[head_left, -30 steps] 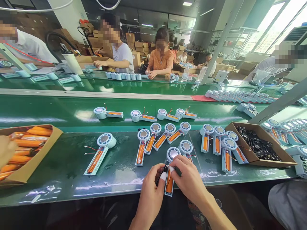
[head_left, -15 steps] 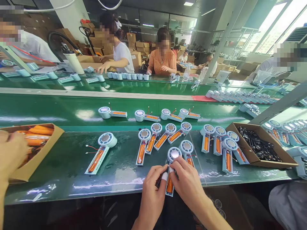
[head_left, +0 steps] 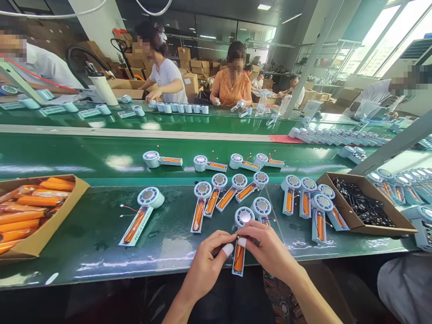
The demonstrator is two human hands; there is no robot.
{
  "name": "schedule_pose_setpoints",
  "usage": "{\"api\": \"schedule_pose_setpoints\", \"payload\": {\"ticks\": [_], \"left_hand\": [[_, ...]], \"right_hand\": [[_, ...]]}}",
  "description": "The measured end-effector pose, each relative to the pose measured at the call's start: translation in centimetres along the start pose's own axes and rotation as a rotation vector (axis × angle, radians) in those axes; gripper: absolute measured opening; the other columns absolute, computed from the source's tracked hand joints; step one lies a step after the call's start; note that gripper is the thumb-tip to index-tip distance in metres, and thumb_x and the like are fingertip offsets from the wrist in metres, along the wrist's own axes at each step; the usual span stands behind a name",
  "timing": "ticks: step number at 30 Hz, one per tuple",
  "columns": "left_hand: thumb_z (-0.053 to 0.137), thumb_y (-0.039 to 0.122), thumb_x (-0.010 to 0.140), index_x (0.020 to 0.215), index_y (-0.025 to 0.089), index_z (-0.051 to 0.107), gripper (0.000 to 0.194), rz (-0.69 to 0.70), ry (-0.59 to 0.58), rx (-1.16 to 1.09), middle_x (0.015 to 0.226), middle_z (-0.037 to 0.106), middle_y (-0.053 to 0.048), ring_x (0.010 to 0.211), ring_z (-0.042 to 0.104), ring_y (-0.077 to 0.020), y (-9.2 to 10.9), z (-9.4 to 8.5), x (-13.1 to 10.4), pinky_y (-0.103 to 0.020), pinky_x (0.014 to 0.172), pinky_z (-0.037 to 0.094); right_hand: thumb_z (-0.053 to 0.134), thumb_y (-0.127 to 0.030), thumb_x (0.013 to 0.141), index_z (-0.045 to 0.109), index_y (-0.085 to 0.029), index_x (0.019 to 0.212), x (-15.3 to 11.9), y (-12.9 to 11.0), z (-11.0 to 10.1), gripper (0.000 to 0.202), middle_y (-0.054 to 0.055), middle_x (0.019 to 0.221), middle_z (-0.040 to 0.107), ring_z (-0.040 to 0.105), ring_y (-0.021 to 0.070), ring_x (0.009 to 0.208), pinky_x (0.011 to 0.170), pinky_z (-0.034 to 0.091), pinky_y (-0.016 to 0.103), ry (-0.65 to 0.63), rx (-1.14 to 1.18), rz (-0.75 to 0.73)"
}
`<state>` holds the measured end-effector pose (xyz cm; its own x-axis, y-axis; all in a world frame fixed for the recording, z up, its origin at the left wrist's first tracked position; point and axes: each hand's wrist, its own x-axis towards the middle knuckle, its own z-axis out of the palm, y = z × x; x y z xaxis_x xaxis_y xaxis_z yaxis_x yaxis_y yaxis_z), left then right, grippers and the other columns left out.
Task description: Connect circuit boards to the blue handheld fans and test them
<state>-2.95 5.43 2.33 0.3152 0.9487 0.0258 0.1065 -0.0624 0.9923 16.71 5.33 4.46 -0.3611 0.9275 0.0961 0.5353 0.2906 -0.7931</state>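
Note:
A handheld fan [head_left: 238, 261], pale blue with a round head and an orange battery in its open handle, lies at the table's front edge. Over its neck, the fingertips of my left hand [head_left: 211, 258] and my right hand [head_left: 265, 245] meet in a pinch. A tiny pale bit shows between them, too small and too covered to name. Both thumbs wear white covers. Just behind lies another such fan [head_left: 262, 207], partly hidden by my right hand. To the left, a separate fan [head_left: 148, 198] has its red and white wires sticking out.
A carton of orange batteries [head_left: 37, 216] stands at left, and a carton of small black parts [head_left: 364, 202] at right. Several fans [head_left: 227, 198] lie between them; more sit on the green conveyor [head_left: 84, 155]. Co-workers sit across the line. A slanted metal post [head_left: 391, 146] crosses at right.
A hand at the battery carton on the left has gone out of view. My hands stay at the same fan, shifting slightly. The fans on the conveyor have moved a little right.

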Motion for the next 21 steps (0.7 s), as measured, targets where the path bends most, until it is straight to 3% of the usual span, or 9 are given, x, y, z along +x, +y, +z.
{"api": "schedule_pose_setpoints", "payload": {"ticks": [4, 8, 12, 15, 18, 21], "left_hand": [[0.059, 0.022, 0.089, 0.104, 0.024, 0.08, 0.026, 0.003, -0.021, -0.014, 0.101, 0.071, -0.005, 0.093, 0.069, -0.0198, 0.0, -0.3, 0.0, -0.027, 0.08, 0.056], [0.058, 0.028, 0.092, 0.106, 0.023, 0.079, 0.026, 0.004, 0.061, 0.031, 0.106, 0.071, -0.007, 0.096, 0.069, -0.0214, 0.6, 0.5, -0.1, -0.029, 0.083, 0.056], [0.048, 0.04, 0.099, 0.116, 0.023, 0.075, 0.036, 0.005, 0.106, 0.104, 0.118, 0.071, -0.01, 0.108, 0.067, -0.0256, 1.7, 1.6, -1.5, -0.034, 0.094, 0.053], [0.034, 0.047, 0.103, 0.115, 0.025, 0.075, 0.047, -0.069, 0.139, 0.061, 0.123, 0.072, -0.008, 0.122, 0.061, -0.0275, 1.8, 2.0, -2.6, -0.038, 0.106, 0.046], [0.041, 0.047, 0.1, 0.104, 0.023, 0.075, 0.041, -0.13, 0.179, 0.078, 0.111, 0.074, -0.008, 0.106, 0.067, -0.0267, 1.0, 2.1, -2.5, -0.037, 0.096, 0.052], [0.061, 0.039, 0.088, 0.105, 0.02, 0.071, 0.028, -0.137, 0.16, 0.147, 0.096, 0.071, -0.007, 0.081, 0.066, -0.0229, 0.0, 2.4, -1.4, -0.033, 0.075, 0.055]], "right_hand": [[0.054, -0.014, 0.098, 0.071, -0.022, 0.099, 0.1, 0.2, 0.7, 0.018, 0.002, 0.093, 0.065, 0.062, 0.015, 0.082, 0.073, 0.046, 0.025, 0.061, 0.025, -0.025], [0.054, -0.018, 0.097, 0.072, -0.022, 0.1, 0.4, 0.0, 1.3, 0.018, 0.003, 0.091, 0.067, 0.062, 0.0171, 0.083, 0.072, 0.045, 0.026, 0.162, -0.013, 0.012], [0.048, -0.038, 0.102, 0.07, -0.02, 0.102, -0.1, -0.9, 0.9, 0.029, 0.001, 0.072, 0.064, 0.058, 0.0159, 0.066, 0.062, 0.044, 0.026, 0.093, 0.114, 0.202], [0.053, -0.046, 0.098, 0.068, -0.019, 0.106, -0.9, -1.0, 0.4, 0.032, 0.001, 0.077, 0.065, 0.059, 0.0167, 0.071, 0.062, 0.045, 0.025, 0.029, 0.319, 0.301], [0.063, -0.044, 0.091, 0.067, -0.019, 0.102, -1.4, -0.5, 0.2, 0.027, 0.002, 0.085, 0.066, 0.059, 0.017, 0.077, 0.066, 0.046, 0.026, 0.032, 0.543, 0.335], [0.064, -0.043, 0.088, 0.064, -0.019, 0.095, -1.4, 0.1, 0.5, 0.025, -0.002, 0.073, 0.06, 0.052, 0.0123, 0.063, 0.06, 0.042, 0.023, 0.069, 0.78, 0.393]]}}
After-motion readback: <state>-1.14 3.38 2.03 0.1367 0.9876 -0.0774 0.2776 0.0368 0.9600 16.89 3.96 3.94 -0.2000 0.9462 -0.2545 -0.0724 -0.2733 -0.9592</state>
